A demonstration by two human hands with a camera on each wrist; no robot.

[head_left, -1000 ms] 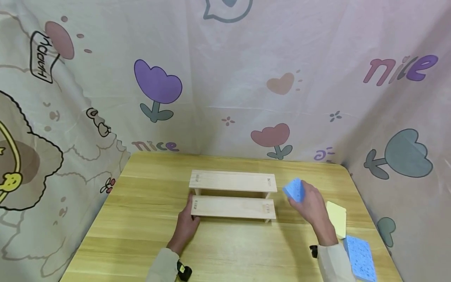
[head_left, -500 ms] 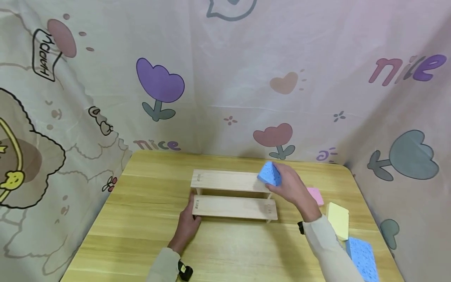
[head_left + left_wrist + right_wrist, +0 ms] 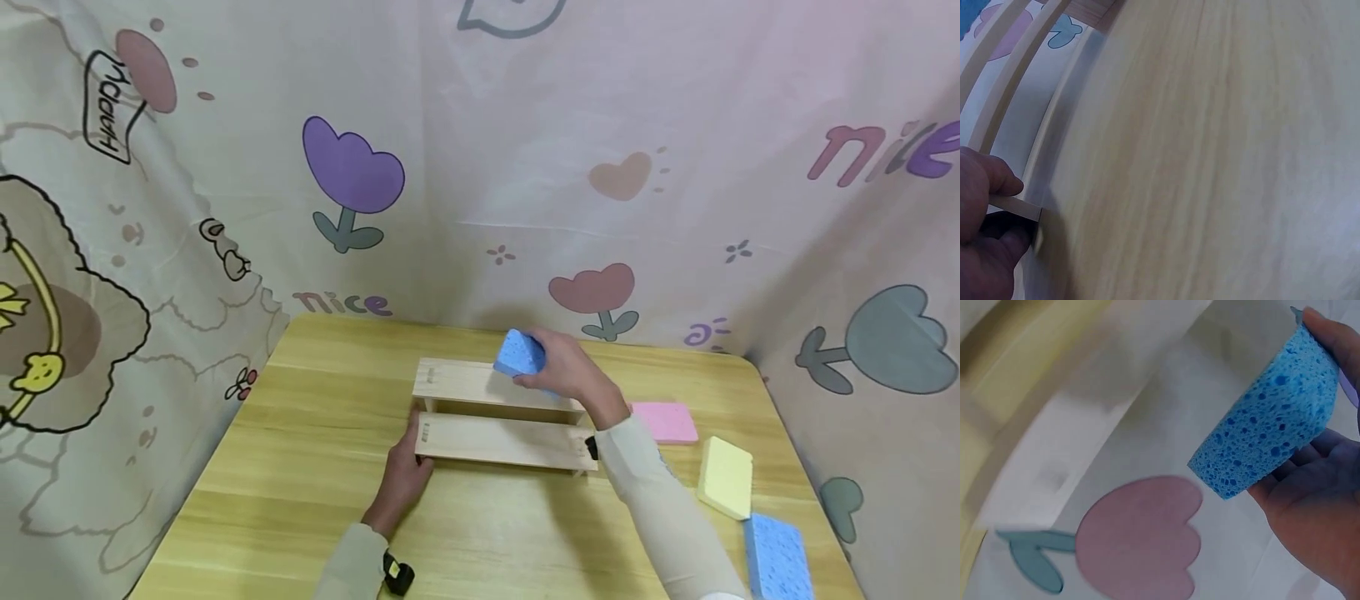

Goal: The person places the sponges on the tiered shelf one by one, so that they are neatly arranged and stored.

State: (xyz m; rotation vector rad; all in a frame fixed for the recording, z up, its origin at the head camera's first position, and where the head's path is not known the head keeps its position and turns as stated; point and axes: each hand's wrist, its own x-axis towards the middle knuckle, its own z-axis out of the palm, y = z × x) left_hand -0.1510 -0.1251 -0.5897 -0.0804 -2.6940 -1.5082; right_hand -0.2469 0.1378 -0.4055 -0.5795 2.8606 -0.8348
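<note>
My right hand point(image 3: 562, 367) grips a blue sponge point(image 3: 519, 353) above the back step of a two-step wooden rack point(image 3: 495, 440). In the right wrist view, pores cover the sponge's point(image 3: 1266, 419) side, and it is held between the thumb and the fingers underneath. My left hand point(image 3: 405, 467) holds the rack's left end from the side. Seen from the left wrist, its thumb and fingers point(image 3: 997, 172) pinch a thin wooden edge point(image 3: 1017, 206) close over the table. The right part of the back step is hidden behind my right hand.
Along the right side of the wooden table point(image 3: 300, 517) lie a pink sponge point(image 3: 665, 422), a pale yellow sponge point(image 3: 726, 478) and a second blue sponge point(image 3: 780, 557). A printed cloth point(image 3: 480, 167) hangs close behind the table and at both sides.
My right hand has carried the blue sponge leftward from beside the rack to over its back step, uncovering the pink sponge. My left hand keeps its hold on the rack.
</note>
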